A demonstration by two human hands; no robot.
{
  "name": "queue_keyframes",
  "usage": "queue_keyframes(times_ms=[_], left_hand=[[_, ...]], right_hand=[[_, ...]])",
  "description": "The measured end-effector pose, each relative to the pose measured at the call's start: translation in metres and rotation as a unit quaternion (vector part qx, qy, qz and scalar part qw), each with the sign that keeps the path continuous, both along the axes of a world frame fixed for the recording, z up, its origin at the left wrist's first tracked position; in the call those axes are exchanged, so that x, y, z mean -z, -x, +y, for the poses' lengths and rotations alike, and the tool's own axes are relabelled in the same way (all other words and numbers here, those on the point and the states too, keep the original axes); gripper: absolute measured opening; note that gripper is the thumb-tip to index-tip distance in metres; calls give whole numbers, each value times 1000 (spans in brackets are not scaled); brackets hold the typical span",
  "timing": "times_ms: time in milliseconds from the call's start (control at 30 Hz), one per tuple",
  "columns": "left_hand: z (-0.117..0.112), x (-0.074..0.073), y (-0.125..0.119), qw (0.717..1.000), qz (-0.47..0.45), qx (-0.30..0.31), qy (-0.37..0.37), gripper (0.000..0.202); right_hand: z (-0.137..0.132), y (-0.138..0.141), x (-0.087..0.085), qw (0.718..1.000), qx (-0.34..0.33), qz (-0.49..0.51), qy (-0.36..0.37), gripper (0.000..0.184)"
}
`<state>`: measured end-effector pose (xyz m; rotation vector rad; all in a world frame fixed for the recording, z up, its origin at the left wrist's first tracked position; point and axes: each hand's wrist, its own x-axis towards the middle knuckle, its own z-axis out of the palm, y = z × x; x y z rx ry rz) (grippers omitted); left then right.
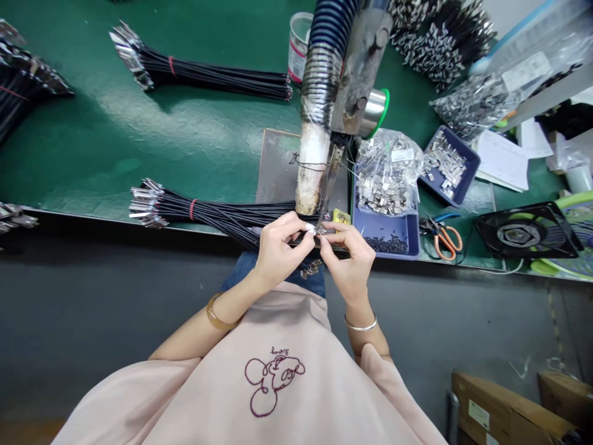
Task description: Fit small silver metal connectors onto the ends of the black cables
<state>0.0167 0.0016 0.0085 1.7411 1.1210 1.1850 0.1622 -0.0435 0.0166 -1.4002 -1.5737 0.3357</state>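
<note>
One small metal piece [319,230] was held at the front edge of the green table [92,157], just below the tip of a metal arm [359,71]. It was gripped from both sides: by the left hand [278,245], with thumb and forefinger brought together, and by the right hand [351,254], closed to a similar narrow pinch. Its exact shape could not be told, being largely covered by the fingertips.

A white-ended nozzle [311,164], fed by a ribbed hose [331,25], was positioned directly above the hands. A yellow object [341,216] was seen just beside the right fingers. A bundle of black cables [222,212], tied with a red band [193,209], was laid along the edge to the left, its near end hidden behind the left hand. A grey plate [277,164] was noted beyond.

To the right, a blue tray [412,238] was filled with a clear bag [389,167] of metal parts and loose black pieces [388,244]. Orange-handled pliers [448,242] and a black fan [525,235] were placed further right. A second tied bundle [213,75] was laid at the back.
</note>
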Motion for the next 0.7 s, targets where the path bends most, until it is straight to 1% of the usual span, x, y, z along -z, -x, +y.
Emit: queue_keyframes(times_ms=[233, 400, 567, 700], left_hand=[[0, 2, 0, 1000, 6, -1, 6, 12], [0, 3, -2, 1000, 11, -5, 6, 12], [0, 3, -3, 1000, -11, -10, -9, 12], [1, 2, -2, 1000, 4, -1, 7, 12]], right_hand=[[0, -1, 0, 1000, -3, 13, 22, 11], [1, -2, 2, 1000, -6, 0, 6, 10], [2, -1, -1, 1000, -5, -20, -19, 12], [-2, 0, -2, 999, -15, -31, -25, 14]])
